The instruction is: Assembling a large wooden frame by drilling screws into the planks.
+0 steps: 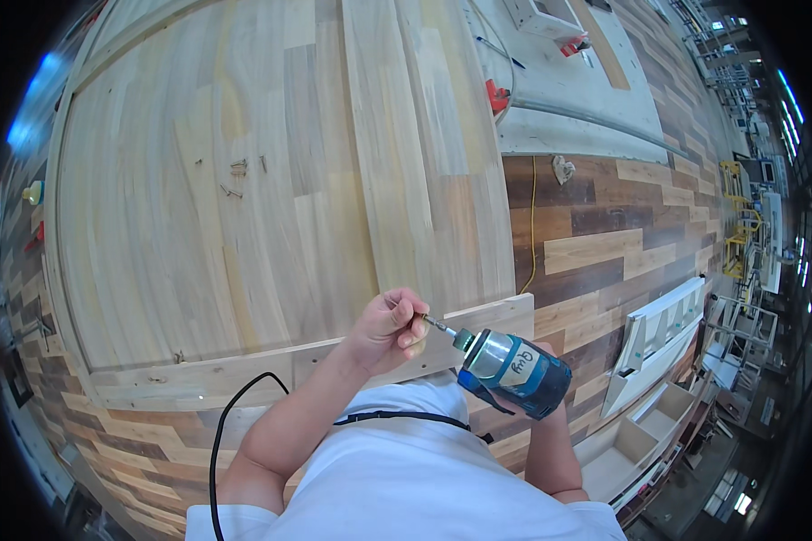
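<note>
At ten o'clock in the view, loose screws (232, 191) lie on the pale wooden panel (153, 243); small, thin and hard, they probably roll easily and call for a fingertip pinch at head or shank. Just off centre, toward half past six, the left hand (388, 330) is nearly closed, thumb and fingers pinched around the tip end of the driver bit (439, 325); whether a screw sits there too is too small to tell. The slim bit looks stiff and smooth, so a hold close to its end should steady it, though it may twist in the fingers. Between four and five o'clock, the power driver (512, 365) points its nose toward ten. Its blue and dark body looks rigid and rather heavy, best carried by the handle. The right hand (552, 424), mostly hidden behind it, appears closed around that handle; I cannot tell how each finger lies
</note>
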The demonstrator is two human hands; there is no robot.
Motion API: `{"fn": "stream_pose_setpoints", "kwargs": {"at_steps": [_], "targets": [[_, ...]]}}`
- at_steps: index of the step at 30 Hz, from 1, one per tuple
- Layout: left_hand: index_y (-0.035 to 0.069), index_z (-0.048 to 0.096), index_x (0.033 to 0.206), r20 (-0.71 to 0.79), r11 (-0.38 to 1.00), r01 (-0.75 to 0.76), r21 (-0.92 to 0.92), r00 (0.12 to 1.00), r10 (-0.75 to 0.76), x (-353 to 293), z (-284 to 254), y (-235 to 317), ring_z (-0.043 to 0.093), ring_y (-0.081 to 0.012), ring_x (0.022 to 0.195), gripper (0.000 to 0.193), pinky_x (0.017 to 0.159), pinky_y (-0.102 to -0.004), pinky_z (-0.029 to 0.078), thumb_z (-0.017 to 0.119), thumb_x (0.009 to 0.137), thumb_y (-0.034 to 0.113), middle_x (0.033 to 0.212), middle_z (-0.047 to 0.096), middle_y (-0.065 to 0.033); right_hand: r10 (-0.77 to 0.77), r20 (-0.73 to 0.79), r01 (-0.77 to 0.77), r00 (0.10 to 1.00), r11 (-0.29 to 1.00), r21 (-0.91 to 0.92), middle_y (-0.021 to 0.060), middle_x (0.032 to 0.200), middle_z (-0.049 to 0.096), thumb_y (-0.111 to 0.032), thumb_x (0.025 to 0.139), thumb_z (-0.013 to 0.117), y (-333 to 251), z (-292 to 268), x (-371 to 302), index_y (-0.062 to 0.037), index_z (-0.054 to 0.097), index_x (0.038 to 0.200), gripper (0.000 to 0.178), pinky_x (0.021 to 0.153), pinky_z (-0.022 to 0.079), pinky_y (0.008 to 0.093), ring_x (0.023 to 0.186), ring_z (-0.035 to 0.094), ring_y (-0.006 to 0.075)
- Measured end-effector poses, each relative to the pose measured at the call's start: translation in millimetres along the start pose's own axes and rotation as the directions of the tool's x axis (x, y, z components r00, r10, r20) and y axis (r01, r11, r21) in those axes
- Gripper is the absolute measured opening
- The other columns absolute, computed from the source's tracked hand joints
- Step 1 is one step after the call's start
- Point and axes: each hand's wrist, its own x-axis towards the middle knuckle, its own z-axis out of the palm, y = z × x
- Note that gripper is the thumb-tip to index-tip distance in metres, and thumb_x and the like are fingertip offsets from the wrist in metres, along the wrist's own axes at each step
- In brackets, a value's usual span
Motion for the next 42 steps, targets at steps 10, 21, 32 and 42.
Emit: {"fn": "stream_pose_setpoints", "kwargs": {"at_steps": [10,21,32,42], "targets": [[0.004,0.059,0.099,-0.169,0.954,-0.174,-0.245,0.976,0.134,41,9,-8,0.047,-0.0092,0.057,0.026,0.053,-0.0226,0.042,0.049,0.093,0.027,0.068,0.055,-0.0028,-0.167,-0.167,0.077,0.972,0.893,-0.443,0.0085,0.087,0.066,-0.022,0.063,0.076,23,21,18,-0.0073,0.062,0.098,0.040,0.064,0.048,0.0318,0.076,0.064,0.0241],[0.005,0.050,0.113,-0.253,0.912,-0.331,-0.243,0.929,0.270,116,-11,30,0.045,-0.0077,0.056,0.031,0.056,-0.0226,0.041,0.034,0.099,0.028,0.073,0.048,0.0009,0.127,-0.192,-0.176,0.973,0.947,-0.268,0.0076,0.086,0.065,-0.005,0.070,0.066,-18,17,135,-0.0021,0.061,0.097,0.028,0.069,0.048,0.0291,0.076,0.061,0.0167],[0.004,0.049,0.111,-0.291,0.879,-0.350,-0.323,0.921,0.259,136,-34,48,0.044,-0.0085,0.055,0.031,0.055,-0.0231,0.038,0.032,0.099,0.027,0.074,0.048,-0.0004,0.295,-0.117,-0.317,0.948,0.891,-0.325,0.0074,0.083,0.063,-0.003,0.067,0.064,-21,7,182,-0.0023,0.059,0.099,0.033,0.070,0.048,0.0310,0.074,0.059,0.0172],[0.006,0.057,0.096,-0.516,0.957,-0.104,0.270,0.823,0.235,99,-26,55,0.050,-0.0062,0.063,0.016,0.062,-0.0230,0.049,0.047,0.094,0.018,0.077,0.052,0.0002,0.423,-0.111,-0.426,0.899,0.793,-0.436,0.0104,0.083,0.062,-0.007,0.068,0.063,-35,9,203,-0.0039,0.058,0.100,0.033,0.072,0.047,0.0316,0.076,0.059,0.0205]]}}
